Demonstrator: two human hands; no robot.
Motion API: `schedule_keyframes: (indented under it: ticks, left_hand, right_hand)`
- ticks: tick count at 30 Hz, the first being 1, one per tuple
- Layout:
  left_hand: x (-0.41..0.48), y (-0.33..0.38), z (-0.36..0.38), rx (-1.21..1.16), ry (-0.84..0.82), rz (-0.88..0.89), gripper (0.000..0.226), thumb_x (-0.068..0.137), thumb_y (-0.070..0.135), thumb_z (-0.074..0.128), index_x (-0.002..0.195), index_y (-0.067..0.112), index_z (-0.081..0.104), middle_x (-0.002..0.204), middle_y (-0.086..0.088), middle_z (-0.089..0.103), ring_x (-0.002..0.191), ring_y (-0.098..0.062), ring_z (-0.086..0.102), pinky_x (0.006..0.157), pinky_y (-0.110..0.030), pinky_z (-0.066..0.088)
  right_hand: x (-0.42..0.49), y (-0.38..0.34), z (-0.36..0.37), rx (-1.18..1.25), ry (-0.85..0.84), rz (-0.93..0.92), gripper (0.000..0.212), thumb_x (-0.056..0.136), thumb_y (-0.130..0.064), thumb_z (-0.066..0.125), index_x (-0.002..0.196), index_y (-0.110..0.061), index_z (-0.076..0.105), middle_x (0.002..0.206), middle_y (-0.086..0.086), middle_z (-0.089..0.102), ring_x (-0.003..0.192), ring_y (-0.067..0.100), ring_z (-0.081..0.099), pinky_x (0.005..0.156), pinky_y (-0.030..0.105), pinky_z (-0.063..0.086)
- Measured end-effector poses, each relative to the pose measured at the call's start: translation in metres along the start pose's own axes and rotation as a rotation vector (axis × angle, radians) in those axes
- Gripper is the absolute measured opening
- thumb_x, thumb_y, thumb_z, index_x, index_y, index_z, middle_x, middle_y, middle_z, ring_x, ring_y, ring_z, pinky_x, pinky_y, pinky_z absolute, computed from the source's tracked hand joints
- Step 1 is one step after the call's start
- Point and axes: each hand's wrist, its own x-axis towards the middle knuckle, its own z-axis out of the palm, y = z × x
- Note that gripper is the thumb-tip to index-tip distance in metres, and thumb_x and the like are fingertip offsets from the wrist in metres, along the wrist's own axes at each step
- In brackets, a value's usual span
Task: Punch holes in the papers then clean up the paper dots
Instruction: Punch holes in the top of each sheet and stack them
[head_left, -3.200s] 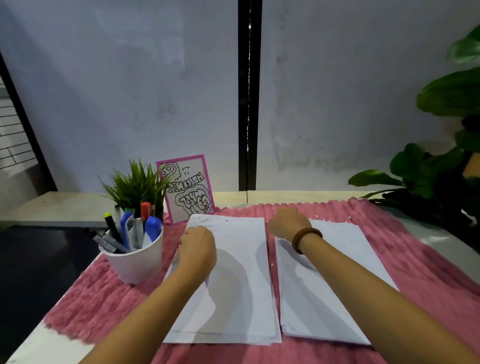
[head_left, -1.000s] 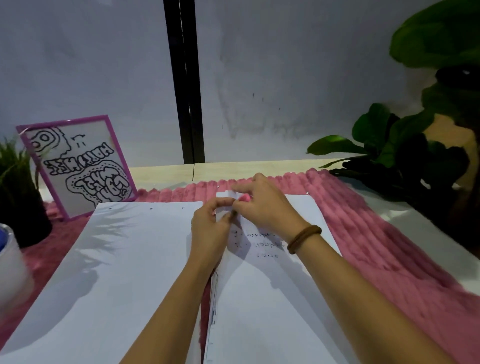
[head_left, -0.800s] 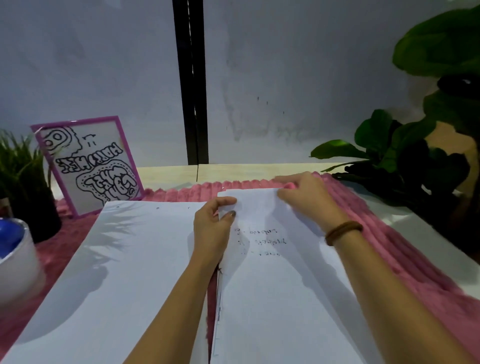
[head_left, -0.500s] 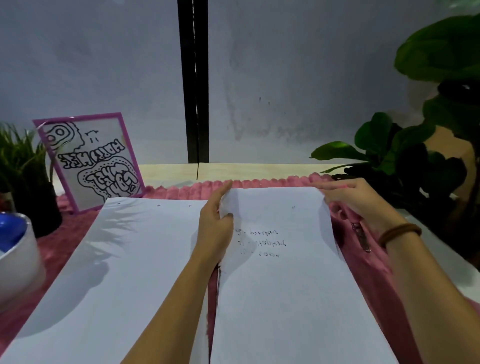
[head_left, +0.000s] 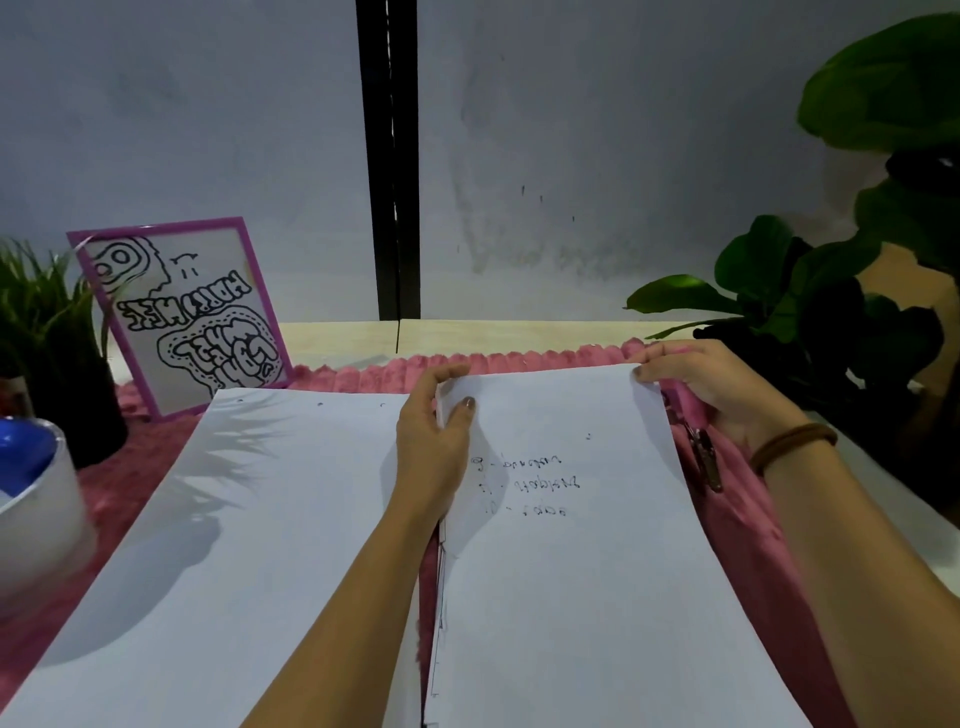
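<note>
The right-hand stack of papers (head_left: 571, 571) lies on a pink fuzzy mat (head_left: 753, 551), running from the near edge of the view to the far side of the mat. Its top sheet bears a few lines of small handwriting, too faint to read. Both hands hold its far edge. The left hand (head_left: 431, 441) pinches the far left corner, with the thumb on top of the sheet and the fingers curled round the edge. The right hand (head_left: 711, 384) pinches the far right corner in the same way, and a brown band (head_left: 789, 441) sits on its wrist.

Just left of this stack, with a narrow strip of mat between them, a second stack of papers (head_left: 234, 545) lies flat, with a few tiny dark specks near its far edge. A small dark metal object (head_left: 705, 460) rests on the mat just beside the right edge of the held stack; I cannot tell what it is.

At the far left, a purple-framed drawing (head_left: 182, 317) leans upright. Left of it are a small grassy plant (head_left: 47, 322) in a dark pot and a white cup (head_left: 36, 519) with something blue inside. The pale worktop (head_left: 519, 335) shows beyond the mat, and a large leafy plant (head_left: 831, 312) stands at the far right.
</note>
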Motion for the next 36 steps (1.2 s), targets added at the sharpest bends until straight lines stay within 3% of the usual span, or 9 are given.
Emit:
schedule_keyframes:
  ticks: [3,7,10,12,14,17,23,28,36]
  left_hand:
    - [0.000,0.000,0.000,0.018,0.013,0.009,0.027,0.093,0.003,0.055,0.113,0.020,0.060,0.114,0.021,0.060,0.114,0.005,0.050,0.099,-0.019,0.035]
    - [0.001,-0.002,0.000,0.026,0.051,0.019,0.020,0.093,0.006,0.057,0.107,0.019,0.061,0.110,0.012,0.062,0.106,0.009,0.050,0.087,-0.009,0.037]
    - [0.000,-0.002,-0.001,0.054,0.081,0.019,0.017,0.092,0.006,0.058,0.102,0.019,0.061,0.100,0.013,0.061,0.093,0.012,0.051,0.074,0.000,0.037]
    - [0.000,-0.002,-0.001,0.068,0.094,0.014,0.016,0.092,0.008,0.060,0.102,0.020,0.060,0.097,0.016,0.058,0.091,0.010,0.051,0.072,0.000,0.037]
    - [0.000,-0.001,0.000,0.066,0.101,0.003,0.016,0.092,0.011,0.062,0.104,0.020,0.057,0.098,0.019,0.057,0.095,0.008,0.051,0.074,-0.003,0.039]
    - [-0.001,0.000,0.001,0.044,0.101,-0.006,0.020,0.092,0.012,0.063,0.108,0.020,0.054,0.101,0.021,0.055,0.098,0.010,0.051,0.080,-0.004,0.040]
    - [0.000,0.001,0.003,-0.011,0.119,-0.007,0.020,0.088,0.014,0.069,0.104,0.018,0.060,0.100,0.007,0.065,0.097,-0.006,0.061,0.083,-0.008,0.047]
    - [0.001,0.001,0.003,-0.101,0.104,-0.050,0.021,0.081,0.013,0.076,0.095,0.021,0.062,0.087,-0.001,0.072,0.084,-0.017,0.069,0.081,-0.035,0.058]
    - [0.002,-0.002,0.005,-0.100,0.120,-0.025,0.010,0.086,0.011,0.071,0.088,0.018,0.065,0.080,0.009,0.067,0.073,-0.003,0.062,0.070,-0.017,0.050]
  right_hand:
    - [0.002,0.002,0.000,-0.010,0.000,-0.003,0.008,0.083,-0.005,0.069,0.090,-0.001,0.072,0.097,0.025,0.071,0.094,0.043,0.068,0.091,0.053,0.055]
    - [0.004,0.003,0.002,-0.014,-0.002,0.004,0.013,0.083,-0.005,0.070,0.074,-0.003,0.060,0.079,0.020,0.063,0.072,0.034,0.062,0.065,0.034,0.051]
    - [0.006,0.001,0.005,-0.095,0.025,-0.001,0.012,0.083,-0.004,0.069,0.072,-0.004,0.064,0.078,0.014,0.065,0.074,0.028,0.062,0.068,0.031,0.047]
    - [0.007,-0.001,0.006,-0.197,0.064,-0.024,0.006,0.085,-0.005,0.067,0.087,0.001,0.067,0.082,0.014,0.062,0.074,0.026,0.057,0.069,0.030,0.045]
    - [0.011,-0.004,0.010,-0.243,0.166,-0.148,0.026,0.088,-0.005,0.064,0.114,-0.007,0.064,0.097,0.010,0.059,0.080,0.020,0.055,0.065,0.026,0.046]
    - [0.009,-0.029,0.023,0.213,0.327,-0.414,0.058,0.086,0.001,0.057,0.140,-0.016,0.042,0.094,0.005,0.053,0.074,0.011,0.053,0.059,0.019,0.048]
    - [0.024,-0.081,0.077,1.017,-0.070,-0.420,0.034,0.072,-0.029,0.059,0.096,-0.005,0.061,0.071,0.006,0.057,0.057,0.015,0.049,0.055,0.024,0.041]
    - [0.043,-0.070,0.119,0.941,-0.194,-0.381,0.039,0.080,-0.041,0.055,0.093,-0.005,0.060,0.073,0.008,0.057,0.057,0.018,0.050,0.054,0.026,0.044]
    - [0.051,-0.049,0.126,0.990,-0.161,-0.348,0.033,0.083,-0.038,0.052,0.086,-0.006,0.060,0.070,0.008,0.057,0.055,0.019,0.050,0.053,0.026,0.042]
